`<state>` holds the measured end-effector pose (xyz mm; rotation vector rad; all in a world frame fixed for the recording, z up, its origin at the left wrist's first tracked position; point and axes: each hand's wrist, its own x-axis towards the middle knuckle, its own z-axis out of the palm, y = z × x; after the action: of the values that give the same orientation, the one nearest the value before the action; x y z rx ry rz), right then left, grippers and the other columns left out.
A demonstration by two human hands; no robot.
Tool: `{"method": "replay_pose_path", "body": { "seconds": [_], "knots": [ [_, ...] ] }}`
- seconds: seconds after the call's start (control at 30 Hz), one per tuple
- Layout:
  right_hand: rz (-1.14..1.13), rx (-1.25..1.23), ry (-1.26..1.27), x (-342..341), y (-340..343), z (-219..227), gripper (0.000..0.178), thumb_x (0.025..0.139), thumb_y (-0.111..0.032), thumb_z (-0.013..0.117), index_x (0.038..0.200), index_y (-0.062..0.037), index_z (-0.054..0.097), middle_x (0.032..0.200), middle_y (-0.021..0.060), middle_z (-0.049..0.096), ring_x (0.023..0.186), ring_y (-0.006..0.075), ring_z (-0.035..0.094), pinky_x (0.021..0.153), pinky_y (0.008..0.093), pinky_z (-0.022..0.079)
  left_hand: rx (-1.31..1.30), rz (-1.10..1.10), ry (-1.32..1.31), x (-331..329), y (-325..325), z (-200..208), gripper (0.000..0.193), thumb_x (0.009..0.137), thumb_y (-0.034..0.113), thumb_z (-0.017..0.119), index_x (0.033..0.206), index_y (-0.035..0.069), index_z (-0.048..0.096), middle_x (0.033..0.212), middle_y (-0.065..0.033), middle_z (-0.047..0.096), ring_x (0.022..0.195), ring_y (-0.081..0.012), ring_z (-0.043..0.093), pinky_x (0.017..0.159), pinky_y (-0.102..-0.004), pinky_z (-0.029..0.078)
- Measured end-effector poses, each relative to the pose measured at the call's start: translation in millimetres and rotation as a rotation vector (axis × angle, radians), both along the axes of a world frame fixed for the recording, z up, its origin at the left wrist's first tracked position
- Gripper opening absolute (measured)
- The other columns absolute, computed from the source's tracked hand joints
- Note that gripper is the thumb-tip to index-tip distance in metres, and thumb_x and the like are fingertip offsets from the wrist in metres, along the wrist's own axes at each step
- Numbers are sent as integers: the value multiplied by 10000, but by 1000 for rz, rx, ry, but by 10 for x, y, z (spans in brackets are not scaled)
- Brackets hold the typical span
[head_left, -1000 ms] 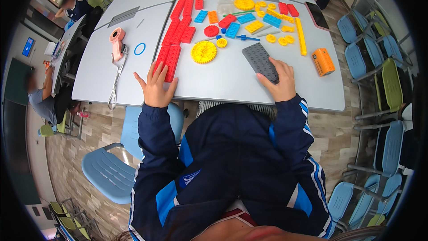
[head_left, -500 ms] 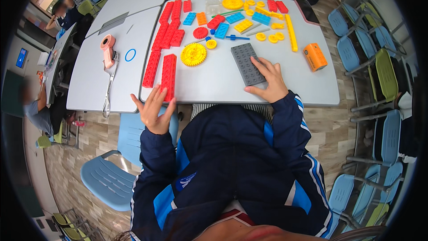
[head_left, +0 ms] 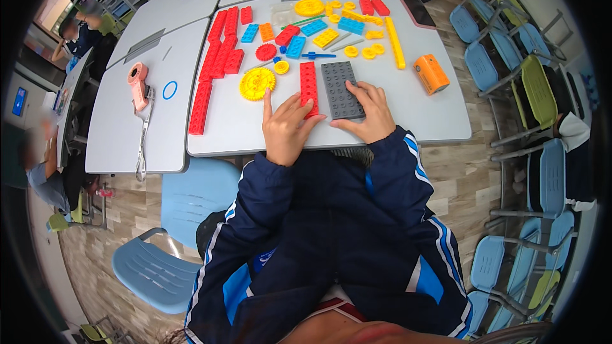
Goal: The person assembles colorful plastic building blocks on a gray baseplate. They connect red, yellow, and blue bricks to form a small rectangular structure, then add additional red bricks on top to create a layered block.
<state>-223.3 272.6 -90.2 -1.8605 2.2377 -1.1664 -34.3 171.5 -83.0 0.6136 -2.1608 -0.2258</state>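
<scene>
red brick (head_left: 308,87) just left of grey block (head_left: 338,86), a narrow gap between

the red brick is at the near part of the white table (head_left: 435,119), beside the grey block but not touching it. both long axes point away from the body, almost parallel. the left hand (head_left: 285,131) is the nearer one to the red brick: its thumb and fingers are closed on the near end. the right hand (head_left: 374,114) holds the grey block around its near right corner; how firmly, i cannot tell.
</scene>
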Motion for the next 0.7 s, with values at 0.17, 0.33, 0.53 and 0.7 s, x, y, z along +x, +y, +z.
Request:
{"method": "replay_pose_path", "body": {
  "seconds": [0.17, 0.33, 0.53, 0.7],
  "knots": [
    [68, -11, -48, -24, -6, -17, 835, 681, -400, 860, 1378, -83, 528, 1325, 208, 487, 1187, 367, 474, 1014, 429, 426, -27, -55, -42, -37, 16, -40, 350, 704, 225, 831, 1002, 63, 742, 997, -146, 723, 1043, -247, 671, 1118, -513, 296],
    [108, 10, -60, -37, -3, -16, 776, 728, -358, 828, 1389, -97, 519, 1346, 216, 468, 1223, 383, 465, 1045, 437, 406, -5, -101, -26, -19, 18, -48, 296, 724, 182, 819, 982, 61, 740, 1014, -145, 722, 1052, -256, 666, 1057, -475, 373],
    [104, 9, -58, -27, -3, -8, 757, 734, -326, 813, 1395, -110, 513, 1351, 215, 459, 1210, 395, 484, 1029, 442, 423, -2, -127, 7, 3, 3, -46, 244, 714, 147, 823, 922, 49, 740, 1024, -157, 721, 1041, -266, 669, 969, -446, 449],
    [99, 17, -106, 2, -1, 10, 759, 721, -312, 814, 1390, -112, 515, 1289, 196, 481, 1128, 393, 544, 964, 435, 473, 22, -89, 28, -3, 45, 17, 256, 679, 140, 842, 896, 51, 741, 1041, -159, 720, 972, -276, 681, 869, -394, 495]
  ]
}}
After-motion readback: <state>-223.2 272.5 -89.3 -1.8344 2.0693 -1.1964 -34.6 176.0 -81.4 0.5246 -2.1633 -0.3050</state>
